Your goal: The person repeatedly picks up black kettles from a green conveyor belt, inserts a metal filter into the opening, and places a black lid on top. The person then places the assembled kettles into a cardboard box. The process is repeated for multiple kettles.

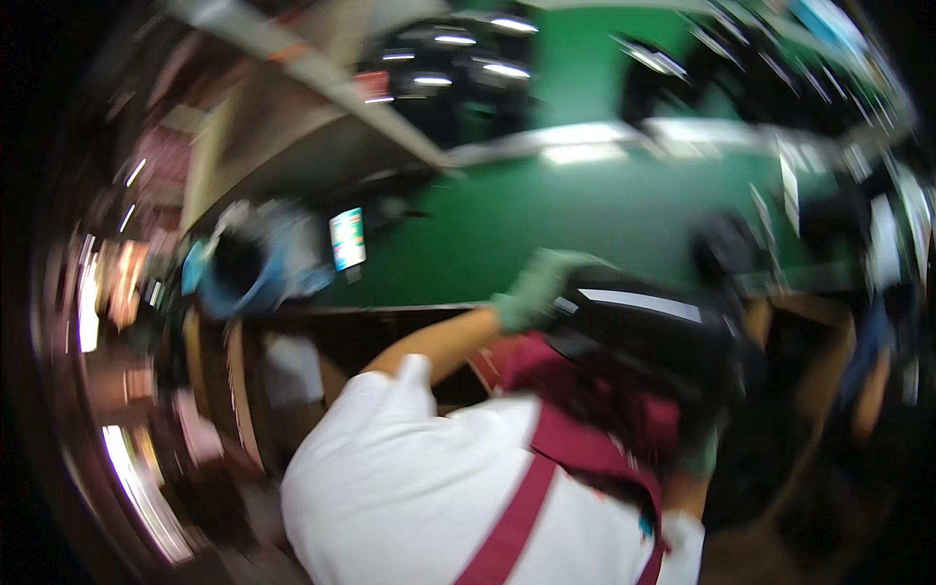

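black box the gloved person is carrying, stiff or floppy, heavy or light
The black box probably handles as stiff: its top edge stays straight though it is held only at the ends. It may be bulky or fairly heavy, since a green-gloved hand grips one end and another glove seems to support it below. The picture is too blurred to judge slipperiness.

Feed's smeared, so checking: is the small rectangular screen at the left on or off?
On: the small rectangular screen glows pale green and white amid dark surroundings. Its content is too blurred to tell.
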The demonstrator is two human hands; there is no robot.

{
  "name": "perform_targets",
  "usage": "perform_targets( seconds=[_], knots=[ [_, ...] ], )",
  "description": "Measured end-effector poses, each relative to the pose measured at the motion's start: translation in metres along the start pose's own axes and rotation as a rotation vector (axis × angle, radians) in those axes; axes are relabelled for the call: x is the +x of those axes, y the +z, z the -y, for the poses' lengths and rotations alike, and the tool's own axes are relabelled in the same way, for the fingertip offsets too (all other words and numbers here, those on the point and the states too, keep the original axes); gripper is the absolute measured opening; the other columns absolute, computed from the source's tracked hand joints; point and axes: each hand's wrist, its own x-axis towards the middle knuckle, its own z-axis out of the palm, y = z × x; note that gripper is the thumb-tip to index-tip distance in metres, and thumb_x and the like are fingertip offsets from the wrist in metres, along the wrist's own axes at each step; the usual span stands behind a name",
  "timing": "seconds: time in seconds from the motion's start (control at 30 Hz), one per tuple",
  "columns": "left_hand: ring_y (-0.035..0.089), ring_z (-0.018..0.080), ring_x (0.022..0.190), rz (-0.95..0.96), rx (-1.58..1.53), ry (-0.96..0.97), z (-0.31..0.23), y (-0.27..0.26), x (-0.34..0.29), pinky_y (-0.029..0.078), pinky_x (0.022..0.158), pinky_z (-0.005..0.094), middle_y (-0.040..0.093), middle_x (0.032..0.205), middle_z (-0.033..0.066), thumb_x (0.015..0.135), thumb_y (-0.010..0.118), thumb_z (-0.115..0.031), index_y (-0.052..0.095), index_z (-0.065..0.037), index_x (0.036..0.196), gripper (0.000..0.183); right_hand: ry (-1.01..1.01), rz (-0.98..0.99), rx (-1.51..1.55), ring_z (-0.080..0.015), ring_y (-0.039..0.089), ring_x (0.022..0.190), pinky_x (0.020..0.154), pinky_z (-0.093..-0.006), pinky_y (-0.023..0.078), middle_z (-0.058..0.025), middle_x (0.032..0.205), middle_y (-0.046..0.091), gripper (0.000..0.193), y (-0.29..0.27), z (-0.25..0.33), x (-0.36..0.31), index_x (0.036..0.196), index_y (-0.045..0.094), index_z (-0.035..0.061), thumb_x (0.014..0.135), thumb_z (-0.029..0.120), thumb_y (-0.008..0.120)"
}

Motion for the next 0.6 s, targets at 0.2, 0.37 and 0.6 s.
perform_targets(
  seconds=[0.2,0.37,0.6],
  knots=[
    [0.073,0.0328,0.094,-0.056,0.106,0.102,-0.053,0.003,-0.007,0.058,0.084,0.04,0.075,0.104,0.0153,0.076,0.073,-0.008,0.075,-0.008,0.108,0.032,0.095,0.09,-0.202,-0.0274,0.04,0.144,0.12,-0.0391,0.029,-0.0147,0.154,0.044,0.081,0.022,-0.032,0.024,0.157,0.037,0.0021,0.096,0.052,0.059],
    [0.072,0.0352,0.099,-0.18,0.175,0.329,-0.018,0.009,-0.015,0.059,0.086,0.0404,0.074,0.108,0.0176,0.076,0.078,-0.023,0.073,-0.005,0.113,0.042,0.115,0.13,-0.254,-0.027,0.041,0.143,0.12,-0.0383,0.03,-0.0147,0.153,0.045,0.076,0.022,-0.041,0.016,0.156,0.038,0.0021,0.099,0.05,0.055],
    [0.069,0.023,0.102,-0.276,-0.73,-0.633,-0.002,0.029,-0.022,0.056,0.088,0.0415,0.072,0.112,0.0142,0.088,0.073,-0.024,0.069,-0.01,0.117,0.033,0.144,0.165,-0.323,-0.0264,0.043,0.142,0.119,-0.0373,0.031,-0.0147,0.152,0.047,0.07,0.015,-0.062,0.019,0.155,0.04,0.002,0.103,0.047,0.05]
  ],
)
